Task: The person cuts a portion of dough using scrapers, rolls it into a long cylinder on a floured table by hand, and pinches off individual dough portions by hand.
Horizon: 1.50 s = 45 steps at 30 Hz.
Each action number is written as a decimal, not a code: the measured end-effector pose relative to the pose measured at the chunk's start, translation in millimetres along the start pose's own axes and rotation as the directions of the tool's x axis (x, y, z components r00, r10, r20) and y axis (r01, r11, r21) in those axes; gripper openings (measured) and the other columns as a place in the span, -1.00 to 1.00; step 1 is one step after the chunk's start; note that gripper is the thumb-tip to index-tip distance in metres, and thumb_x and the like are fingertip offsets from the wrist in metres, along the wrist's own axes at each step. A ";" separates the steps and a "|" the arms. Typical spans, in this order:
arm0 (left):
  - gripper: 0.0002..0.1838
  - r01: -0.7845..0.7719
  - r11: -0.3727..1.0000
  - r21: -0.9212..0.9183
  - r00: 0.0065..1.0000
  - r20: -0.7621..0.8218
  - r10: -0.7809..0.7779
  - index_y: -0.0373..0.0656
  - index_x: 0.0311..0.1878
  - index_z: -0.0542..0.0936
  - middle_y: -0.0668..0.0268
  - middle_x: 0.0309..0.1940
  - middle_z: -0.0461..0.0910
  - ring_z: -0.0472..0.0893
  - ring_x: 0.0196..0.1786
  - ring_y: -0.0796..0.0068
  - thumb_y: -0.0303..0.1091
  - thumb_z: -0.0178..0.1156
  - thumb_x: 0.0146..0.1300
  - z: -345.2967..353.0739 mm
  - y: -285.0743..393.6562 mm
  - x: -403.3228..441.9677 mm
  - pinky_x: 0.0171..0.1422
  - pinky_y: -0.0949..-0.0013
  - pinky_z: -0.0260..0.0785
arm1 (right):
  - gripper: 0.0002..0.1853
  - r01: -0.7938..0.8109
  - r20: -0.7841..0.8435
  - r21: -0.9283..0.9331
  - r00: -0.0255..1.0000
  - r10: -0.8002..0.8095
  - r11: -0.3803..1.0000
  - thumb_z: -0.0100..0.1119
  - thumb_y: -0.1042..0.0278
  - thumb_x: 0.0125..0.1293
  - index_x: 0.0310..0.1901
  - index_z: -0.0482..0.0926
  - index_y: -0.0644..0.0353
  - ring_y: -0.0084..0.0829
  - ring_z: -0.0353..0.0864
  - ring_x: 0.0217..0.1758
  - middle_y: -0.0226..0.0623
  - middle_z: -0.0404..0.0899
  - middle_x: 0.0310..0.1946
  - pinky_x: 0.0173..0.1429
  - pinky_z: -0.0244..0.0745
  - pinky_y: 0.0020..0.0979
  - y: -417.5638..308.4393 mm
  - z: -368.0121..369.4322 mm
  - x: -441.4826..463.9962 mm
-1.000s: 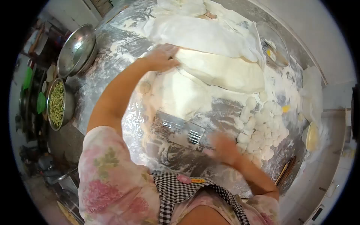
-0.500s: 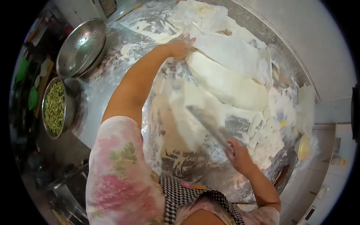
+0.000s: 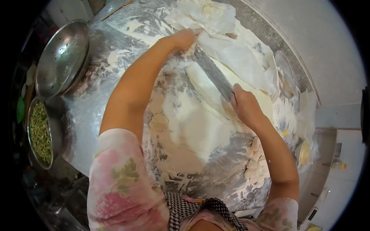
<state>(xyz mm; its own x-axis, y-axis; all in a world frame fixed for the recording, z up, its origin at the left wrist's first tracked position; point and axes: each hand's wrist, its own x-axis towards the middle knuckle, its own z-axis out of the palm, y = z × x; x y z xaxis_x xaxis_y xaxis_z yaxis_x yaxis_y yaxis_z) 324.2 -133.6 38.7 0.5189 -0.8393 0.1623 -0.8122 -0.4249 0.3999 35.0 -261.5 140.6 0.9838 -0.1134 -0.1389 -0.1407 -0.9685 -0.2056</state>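
One floured broad-bladed knife [image 3: 214,73] held over dough slab [image 3: 198,79] on desk [image 3: 86,115]; grip of right hand [image 3: 247,106] closed around handle. Left hand [image 3: 184,39] placed at white cloth [image 3: 241,56], grip unclear. Blade best guided steadily, cloth and fingers clear.

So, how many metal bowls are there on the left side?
At least 2: a large, wide bowl at the upper left, and one below it holding chopped green filling. Another may be nested beneath the large one.
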 end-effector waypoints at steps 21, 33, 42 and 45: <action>-0.77 -0.154 0.944 0.291 0.973 0.209 0.094 -0.06 -0.39 0.68 0.22 -0.44 0.66 0.65 -0.27 0.16 -0.11 0.32 0.02 -21.0 85.4 -47.9 -0.19 0.18 0.48 | -0.82 -0.053 0.049 0.042 0.997 0.051 0.998 -0.03 0.33 0.33 -0.22 0.42 0.30 0.10 0.56 -0.36 0.11 0.55 -0.45 -0.24 0.45 -0.02 13.7 48.9 20.9; -0.70 -0.136 0.990 0.033 0.989 0.066 0.134 -0.11 -0.24 0.63 0.10 -0.47 0.61 0.61 -0.30 0.04 -0.08 0.29 0.12 -36.8 127.0 -99.1 -0.17 0.07 0.43 | -0.83 0.260 0.163 -0.296 0.962 -0.220 0.919 0.06 0.29 0.27 -0.22 0.56 0.18 0.00 0.59 -0.32 -0.07 0.59 -0.44 -0.20 0.47 -0.07 12.3 -73.6 -9.9; -0.76 -0.199 0.964 -0.177 0.973 0.084 0.216 -0.11 -0.23 0.61 0.17 -0.36 0.62 0.60 -0.18 0.10 -0.13 0.18 0.23 38.6 177.6 -68.2 -0.06 0.09 0.42 | -0.87 0.192 0.286 -0.428 0.956 -0.069 0.883 0.02 0.43 0.20 -0.29 0.58 0.16 -0.09 0.65 -0.27 -0.11 0.63 -0.40 -0.19 0.53 -0.13 68.3 -63.1 -36.9; -0.77 -0.155 0.979 -0.131 0.975 0.140 0.173 -0.09 -0.24 0.61 0.18 -0.36 0.63 0.61 -0.19 0.13 -0.14 0.18 0.22 39.5 183.1 -62.6 -0.08 0.10 0.43 | -0.87 0.171 0.335 -0.335 0.941 -0.052 0.926 0.04 0.39 0.21 -0.28 0.58 0.15 -0.08 0.64 -0.26 -0.10 0.62 -0.40 -0.16 0.52 -0.11 84.4 -59.8 -30.8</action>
<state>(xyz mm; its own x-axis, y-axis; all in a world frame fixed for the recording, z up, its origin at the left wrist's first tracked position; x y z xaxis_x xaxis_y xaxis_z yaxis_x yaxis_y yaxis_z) 132.5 -172.3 66.1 0.3279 -0.9392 0.1015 -0.8409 -0.2412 0.4845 -0.5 -353.0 185.5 0.8955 0.0182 -0.4447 0.0751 -0.9910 0.1106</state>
